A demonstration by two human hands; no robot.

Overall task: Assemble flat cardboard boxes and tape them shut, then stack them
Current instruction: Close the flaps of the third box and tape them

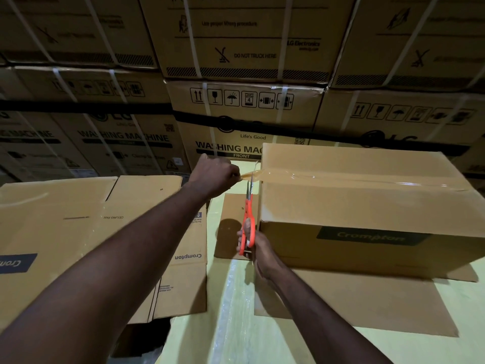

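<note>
Left hand (215, 177) pinches tape (328, 177) taut, leftward off the box (367, 206); right hand (258, 248) grips scissors (248, 222), blades upright at the tape span between.

Setting: a warehouse or appliance stockroom. A wall of large cartons (244, 122) stands stacked at least two high, printed "WASHING MACHINE", "LG Electronics" and "DO NOT TRUCK HERE", each bound with white straps (191, 35) and marked with handling symbols (240, 98). In front, flattened Crompton boxes (52, 206) lie on a pale yellow-green surface (189, 342).
</note>
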